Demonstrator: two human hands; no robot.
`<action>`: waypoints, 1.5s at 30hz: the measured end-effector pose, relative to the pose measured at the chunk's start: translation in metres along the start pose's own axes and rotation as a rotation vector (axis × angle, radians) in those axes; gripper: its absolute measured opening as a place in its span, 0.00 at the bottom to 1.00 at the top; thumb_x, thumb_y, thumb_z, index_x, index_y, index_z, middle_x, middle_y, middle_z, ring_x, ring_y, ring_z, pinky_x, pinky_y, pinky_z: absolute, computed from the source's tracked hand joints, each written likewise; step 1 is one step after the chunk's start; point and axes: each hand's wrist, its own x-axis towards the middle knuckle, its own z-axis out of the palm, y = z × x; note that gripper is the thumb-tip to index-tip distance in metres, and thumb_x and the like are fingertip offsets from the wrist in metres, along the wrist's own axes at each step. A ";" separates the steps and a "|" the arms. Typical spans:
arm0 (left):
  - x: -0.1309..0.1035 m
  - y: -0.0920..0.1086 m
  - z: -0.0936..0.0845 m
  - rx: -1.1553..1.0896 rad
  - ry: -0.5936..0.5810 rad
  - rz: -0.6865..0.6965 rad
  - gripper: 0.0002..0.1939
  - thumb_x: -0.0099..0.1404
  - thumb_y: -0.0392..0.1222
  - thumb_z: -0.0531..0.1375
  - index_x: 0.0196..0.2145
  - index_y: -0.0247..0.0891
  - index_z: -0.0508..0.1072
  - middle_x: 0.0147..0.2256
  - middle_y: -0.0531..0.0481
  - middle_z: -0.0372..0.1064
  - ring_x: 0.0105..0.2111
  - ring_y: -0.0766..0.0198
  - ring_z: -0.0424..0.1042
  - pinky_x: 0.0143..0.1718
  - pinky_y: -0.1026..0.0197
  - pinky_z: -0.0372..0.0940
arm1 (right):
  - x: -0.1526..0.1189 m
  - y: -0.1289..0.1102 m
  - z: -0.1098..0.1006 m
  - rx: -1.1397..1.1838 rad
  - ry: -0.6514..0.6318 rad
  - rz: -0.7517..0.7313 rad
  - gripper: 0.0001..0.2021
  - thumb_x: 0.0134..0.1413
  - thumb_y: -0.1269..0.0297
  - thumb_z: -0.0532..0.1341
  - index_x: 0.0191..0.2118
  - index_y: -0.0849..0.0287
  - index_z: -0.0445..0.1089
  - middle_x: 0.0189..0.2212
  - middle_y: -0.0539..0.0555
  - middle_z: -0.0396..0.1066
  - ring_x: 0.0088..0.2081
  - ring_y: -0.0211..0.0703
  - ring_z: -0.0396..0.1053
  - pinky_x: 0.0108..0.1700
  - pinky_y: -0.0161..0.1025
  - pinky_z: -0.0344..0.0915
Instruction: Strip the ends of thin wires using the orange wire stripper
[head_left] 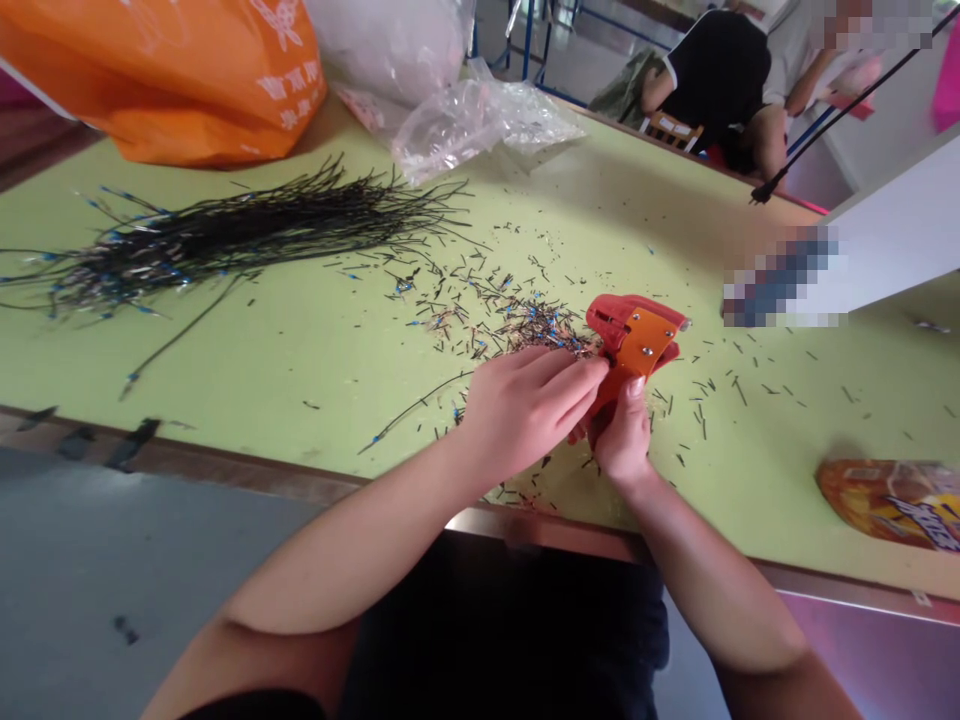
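Observation:
My right hand (pixel 626 432) is wrapped around the handles of a red and orange wire stripper (pixel 641 340), whose head points up above the fist. Closed, my left hand (pixel 529 405) has its fingertips against the near side of the tool, below the head. A black wire (pixel 420 405) with a blue-collared end trails out to the left from under that hand. Its other end is hidden by my fingers. Short black and blue wire offcuts (pixel 544 325) lie heaped just beyond my left hand.
A long bundle of black wires (pixel 255 225) lies at the left on the green table (pixel 300 360). Behind it stand an orange bag (pixel 187 80) and clear plastic bags (pixel 465 120). A snack packet (pixel 892 500) lies at right. People (pixel 720 75) sit beyond the table.

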 end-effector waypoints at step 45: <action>-0.001 -0.048 -0.002 -0.063 -0.136 -0.283 0.06 0.79 0.36 0.56 0.47 0.40 0.73 0.34 0.53 0.82 0.26 0.69 0.77 0.30 0.65 0.68 | 0.029 -0.029 -0.031 0.338 -0.508 0.336 0.35 0.59 0.24 0.59 0.35 0.57 0.74 0.21 0.50 0.72 0.20 0.41 0.71 0.24 0.38 0.74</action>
